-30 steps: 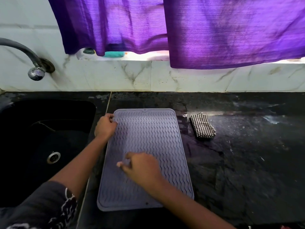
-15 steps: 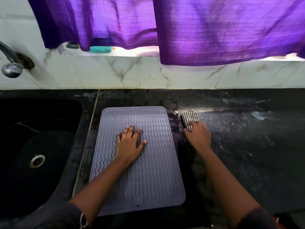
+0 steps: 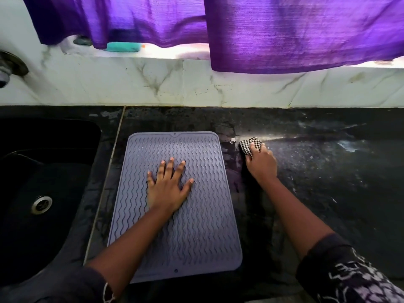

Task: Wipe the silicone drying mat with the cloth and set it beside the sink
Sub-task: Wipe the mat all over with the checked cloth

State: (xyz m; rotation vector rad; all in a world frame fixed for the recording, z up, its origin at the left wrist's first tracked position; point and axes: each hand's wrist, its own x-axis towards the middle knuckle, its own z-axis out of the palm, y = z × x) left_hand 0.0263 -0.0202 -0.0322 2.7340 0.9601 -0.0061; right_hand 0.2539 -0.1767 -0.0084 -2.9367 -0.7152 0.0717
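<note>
At about 7 o'clock in the head view, the left forearm reaches up from a dark sleeve point(image 3: 72, 287) onto the silicone drying mat point(image 3: 203, 215). The mat, grey-lilac with wavy ridges, lies flat on the black countertop point(image 3: 328, 193), its long side running away from the person, just right of the sink point(image 3: 39, 193). The left hand point(image 3: 168, 189) rests palm-down on the middle of the mat, fingers spread wide and flat, gripping nothing. At 5 o'clock a patterned dark sleeve point(image 3: 349, 278) leads to the right forearm, which crosses the counter just beside the mat's right edge. Farther out, near 1 o'clock, the right hand point(image 3: 261, 162) is curled over a black-and-white checked cloth point(image 3: 247, 145), fingers bent down on it; the cloth sits on the counter near the mat's far right corner, apart from the mat. At 9 o'clock the sink's metal drain point(image 3: 41, 204) shows. Beyond, a marble-look backsplash point(image 3: 153, 84) runs across, with a teal soap bar point(image 3: 123, 47) on the ledge at 11 o'clock under a purple curtain point(image 3: 295, 33).
</note>
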